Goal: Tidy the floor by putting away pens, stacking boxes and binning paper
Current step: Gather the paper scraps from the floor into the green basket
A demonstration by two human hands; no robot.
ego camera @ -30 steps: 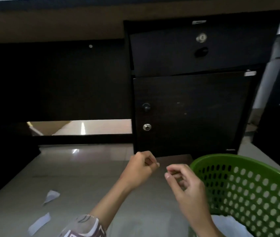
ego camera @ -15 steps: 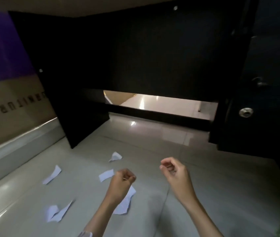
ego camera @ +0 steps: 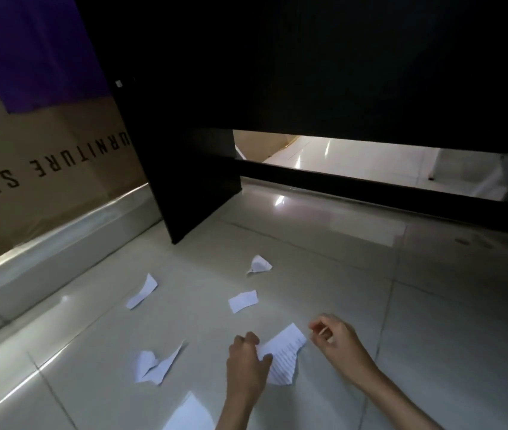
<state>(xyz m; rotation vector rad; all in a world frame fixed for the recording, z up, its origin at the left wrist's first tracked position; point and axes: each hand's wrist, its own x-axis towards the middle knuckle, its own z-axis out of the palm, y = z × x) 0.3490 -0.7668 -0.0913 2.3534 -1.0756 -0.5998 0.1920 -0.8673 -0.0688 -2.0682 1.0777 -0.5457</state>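
The left hand (ego camera: 248,364) pinches the near white lined torn paper scrap (ego camera: 283,352) on the grey tiled floor (ego camera: 432,336); the right hand (ego camera: 338,339), fingers curled, holds nothing.

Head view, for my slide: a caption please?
Left hand grips lined paper scrap on tiled floor.

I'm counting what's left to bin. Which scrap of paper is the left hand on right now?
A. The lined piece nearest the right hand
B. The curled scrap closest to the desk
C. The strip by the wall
A: the left hand pinches the edge of the lined piece, beside the right hand.
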